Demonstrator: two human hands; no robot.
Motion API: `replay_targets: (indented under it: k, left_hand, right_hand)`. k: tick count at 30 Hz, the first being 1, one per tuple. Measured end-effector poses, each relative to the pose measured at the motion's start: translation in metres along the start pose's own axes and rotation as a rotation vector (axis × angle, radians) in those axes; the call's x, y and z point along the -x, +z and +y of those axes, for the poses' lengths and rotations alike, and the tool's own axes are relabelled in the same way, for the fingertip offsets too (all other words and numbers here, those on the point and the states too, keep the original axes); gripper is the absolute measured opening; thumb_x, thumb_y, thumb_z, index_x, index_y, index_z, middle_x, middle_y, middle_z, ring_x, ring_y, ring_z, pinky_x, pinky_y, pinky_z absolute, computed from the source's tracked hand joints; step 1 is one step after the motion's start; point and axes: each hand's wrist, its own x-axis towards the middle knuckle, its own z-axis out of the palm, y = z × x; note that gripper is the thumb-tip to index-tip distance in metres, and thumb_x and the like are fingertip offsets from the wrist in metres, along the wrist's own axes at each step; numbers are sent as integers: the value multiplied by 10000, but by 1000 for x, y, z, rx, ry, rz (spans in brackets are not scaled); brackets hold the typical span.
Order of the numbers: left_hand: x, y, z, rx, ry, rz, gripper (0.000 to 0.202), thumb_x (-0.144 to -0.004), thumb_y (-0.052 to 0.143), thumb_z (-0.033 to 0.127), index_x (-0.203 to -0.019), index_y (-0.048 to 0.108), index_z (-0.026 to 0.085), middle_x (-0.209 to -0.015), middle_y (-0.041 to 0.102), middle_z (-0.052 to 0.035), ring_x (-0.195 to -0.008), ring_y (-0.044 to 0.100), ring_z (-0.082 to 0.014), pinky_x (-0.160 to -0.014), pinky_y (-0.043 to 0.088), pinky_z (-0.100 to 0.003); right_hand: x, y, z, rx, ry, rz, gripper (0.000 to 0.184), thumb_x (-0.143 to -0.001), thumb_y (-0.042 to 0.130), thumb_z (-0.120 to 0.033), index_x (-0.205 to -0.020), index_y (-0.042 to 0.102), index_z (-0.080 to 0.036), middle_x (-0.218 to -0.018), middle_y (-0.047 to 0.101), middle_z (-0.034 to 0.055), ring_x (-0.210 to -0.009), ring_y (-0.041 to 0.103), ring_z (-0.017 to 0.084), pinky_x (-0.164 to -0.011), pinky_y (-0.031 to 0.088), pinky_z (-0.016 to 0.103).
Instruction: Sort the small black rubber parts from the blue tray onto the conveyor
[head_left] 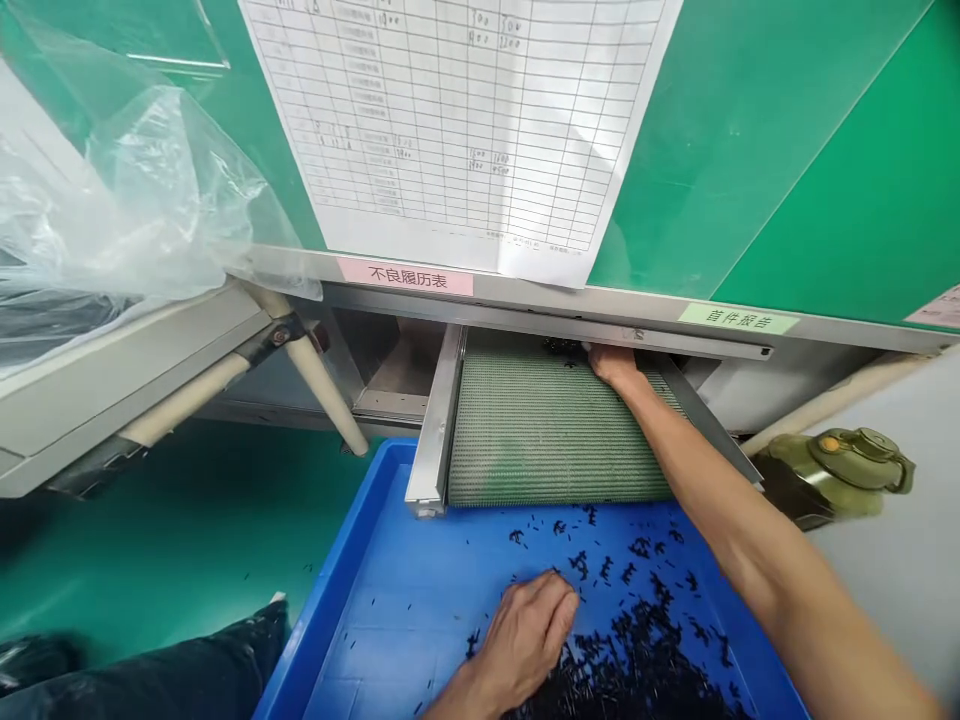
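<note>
My left hand (525, 635) is over the blue tray (390, 570), back of the hand up and fingers curled under. Whether anything lies inside those fingers is hidden. Small black plastic parts (637, 660) are heaped beside and below it, with loose ones scattered toward the belt. My right hand (613, 362) reaches to the far end of the green ribbed conveyor belt (555, 430), close to a small cluster of black parts (562, 347). Its fingers are mostly out of sight near the machine's lower edge.
The belt's metal side rail (435, 430) overhangs the tray. A green panel (750, 150) with a paper form (465, 120) rises behind. At right stands a green bottle (840, 470); at left a clear plastic bag (172, 190) lies on a bench (135, 365) with pipe legs.
</note>
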Motion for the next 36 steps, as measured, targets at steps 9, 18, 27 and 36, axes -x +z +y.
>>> replay_targets:
  k: [9,18,27,36]
  left_hand:
    - [-21,-2,-14,536,-275,264,344,-890,366,475,-795,545,197,-648,541,14,-567,462,-122,-561,365,-242]
    - [-27,2,-10,1045,-387,250,432,-813,455,591,-857,530,168,-630,511,35,-435,367,-60,-413,239,-200]
    - [-21,7,-8,1231,-365,69,493,-778,497,632,-886,519,152,-609,540,22,-430,402,-59,-391,251,-185]
    - [-20,4,-15,1092,-373,17,353,-734,654,466,-842,565,142,-506,512,53,-437,458,-68,-441,350,-192]
  right_hand:
    - [149,-61,-52,-676,132,-77,394,-793,394,-182,-1140,579,-176,-802,615,29,-634,582,134,-657,478,292]
    - [272,-52,-96,-794,342,-398,404,-737,511,-191,-1133,594,-182,-649,582,-28,-528,533,108,-560,427,253]
    - [288,-36,-114,-832,320,-403,336,-774,374,-151,-1031,589,-173,-540,517,-55,-448,473,93,-467,380,211]
    - [295,-65,-103,-673,96,-652,381,-771,371,-72,-1107,453,-230,-1011,646,50,-886,629,157,-780,487,317]
